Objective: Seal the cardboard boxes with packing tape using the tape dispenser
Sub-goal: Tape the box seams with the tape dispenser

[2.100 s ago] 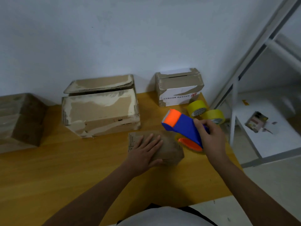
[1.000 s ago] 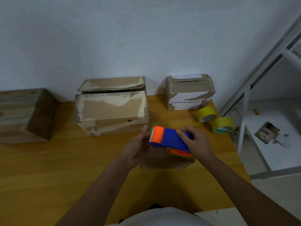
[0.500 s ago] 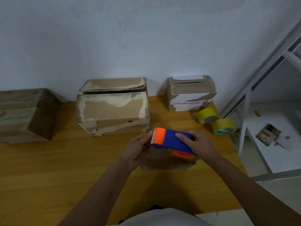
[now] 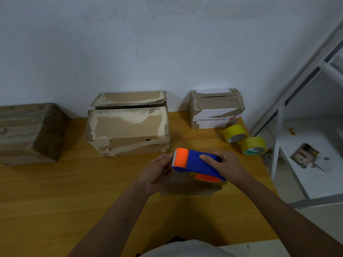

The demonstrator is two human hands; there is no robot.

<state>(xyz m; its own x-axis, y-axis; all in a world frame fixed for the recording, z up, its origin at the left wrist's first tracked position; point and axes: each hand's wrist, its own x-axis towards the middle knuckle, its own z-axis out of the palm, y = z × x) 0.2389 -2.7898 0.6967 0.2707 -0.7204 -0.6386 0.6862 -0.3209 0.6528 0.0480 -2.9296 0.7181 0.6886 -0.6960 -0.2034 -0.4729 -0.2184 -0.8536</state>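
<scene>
Left hand (image 4: pixel 155 173) pinches at the serrated end of the blue-and-orange plastic tape dispenser (image 4: pixel 194 162), which the right hand (image 4: pixel 227 165) grips above the small brown cardboard box (image 4: pixel 187 188). No new tape is visible on it; sealing apparently not begun.

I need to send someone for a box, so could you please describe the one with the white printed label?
On the wooden table, look along the wall to the far right corner. The small box stands behind two yellow tape rolls; it alone bears white paper.
</scene>
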